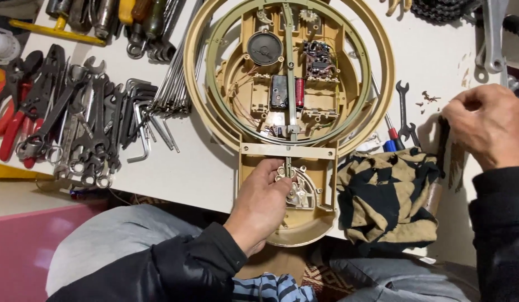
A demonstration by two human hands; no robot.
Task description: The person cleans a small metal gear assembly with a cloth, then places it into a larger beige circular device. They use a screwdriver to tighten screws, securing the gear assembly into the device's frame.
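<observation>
- Fingers of the left hand [261, 201] pinch the little metal gear [296, 193] low in the open clock back [254, 148], at the table's near edge.
- Right hand [486, 131] is curled tight on a dark thing I can't make out, by the rag [385, 198].
- Risk: a slip could bend the gear, or snag the thin wires [245, 109] above.
- No labels or packages I can see; red-black battery block [287, 92] sits mid-case.

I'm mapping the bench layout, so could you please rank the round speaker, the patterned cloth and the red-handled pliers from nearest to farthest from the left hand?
From the left hand:
1. Patterned cloth, just right.
2. Round speaker, above, inside the casing.
3. Red-handled pliers, far left edge.
</observation>
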